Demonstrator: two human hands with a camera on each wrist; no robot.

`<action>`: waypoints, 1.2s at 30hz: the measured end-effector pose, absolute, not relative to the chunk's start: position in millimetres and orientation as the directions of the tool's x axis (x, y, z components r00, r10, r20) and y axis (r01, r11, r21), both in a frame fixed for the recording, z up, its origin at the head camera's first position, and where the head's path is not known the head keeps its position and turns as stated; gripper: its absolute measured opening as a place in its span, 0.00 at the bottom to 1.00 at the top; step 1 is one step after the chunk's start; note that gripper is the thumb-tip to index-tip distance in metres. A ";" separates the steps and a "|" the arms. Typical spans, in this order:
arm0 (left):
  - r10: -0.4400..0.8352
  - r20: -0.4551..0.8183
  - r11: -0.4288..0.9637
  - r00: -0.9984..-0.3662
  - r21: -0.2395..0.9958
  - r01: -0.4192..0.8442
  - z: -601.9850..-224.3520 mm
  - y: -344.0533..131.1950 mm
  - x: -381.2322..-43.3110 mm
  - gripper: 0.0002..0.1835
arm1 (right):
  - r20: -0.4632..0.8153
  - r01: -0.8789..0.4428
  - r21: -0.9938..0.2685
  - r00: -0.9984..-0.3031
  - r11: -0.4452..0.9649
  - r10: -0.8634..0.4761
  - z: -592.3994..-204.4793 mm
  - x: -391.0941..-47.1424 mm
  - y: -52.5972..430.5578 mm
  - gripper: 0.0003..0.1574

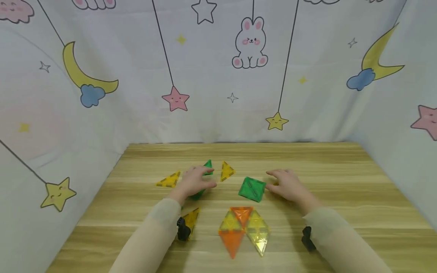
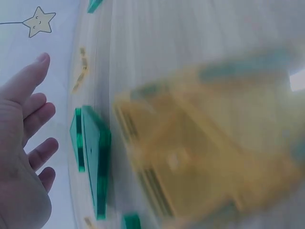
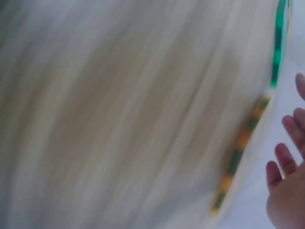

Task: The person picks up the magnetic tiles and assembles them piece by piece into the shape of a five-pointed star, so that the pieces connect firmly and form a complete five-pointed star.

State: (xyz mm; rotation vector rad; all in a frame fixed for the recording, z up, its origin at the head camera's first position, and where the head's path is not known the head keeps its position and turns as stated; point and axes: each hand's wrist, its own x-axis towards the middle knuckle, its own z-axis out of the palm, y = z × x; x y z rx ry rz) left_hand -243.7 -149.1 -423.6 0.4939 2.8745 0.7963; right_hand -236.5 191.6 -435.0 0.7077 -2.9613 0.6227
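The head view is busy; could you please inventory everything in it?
Tabletop: one, wooden, foreground.
Backdrop: one, white with cartoons, behind tabletop.
Orange triangles: two, orange, front cluster.
Yellow cluster triangles: three, yellow, same cluster.
Green square: one, green, right of centre.
Loose yellow tiles: at least three, yellow, scattered.
Green tiles: at least two, green, left of centre.
Small devices: two, black, wrists.
Sleeves: two, pale, forearms.
Left hand: one, bare, near green tiles.
Right hand: one, bare, beside green square.

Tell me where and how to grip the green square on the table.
I'd pinch the green square by its left and right edges, coming from above on the right: it looks flat, those edges sit opposite each other, and the right hand is right beside it.
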 end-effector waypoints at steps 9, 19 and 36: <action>0.412 -0.059 0.795 -0.909 0.511 0.327 -419.8 -181.8 -215.5 0.31 | 0.103 -0.480 -0.365 -0.872 0.798 -0.478 -421.2 -238.4 150.2 0.33; 0.477 -0.054 0.763 -0.877 0.519 0.384 -425.3 -207.2 -176.1 0.23 | 0.037 -0.465 -0.396 -0.869 0.792 -0.493 -426.5 -238.6 119.2 0.34; 0.553 -0.025 0.707 -0.833 0.543 0.453 -436.8 -220.1 -144.0 0.21 | -0.104 -0.435 -0.374 -0.858 0.819 -0.503 -422.0 -251.3 73.3 0.45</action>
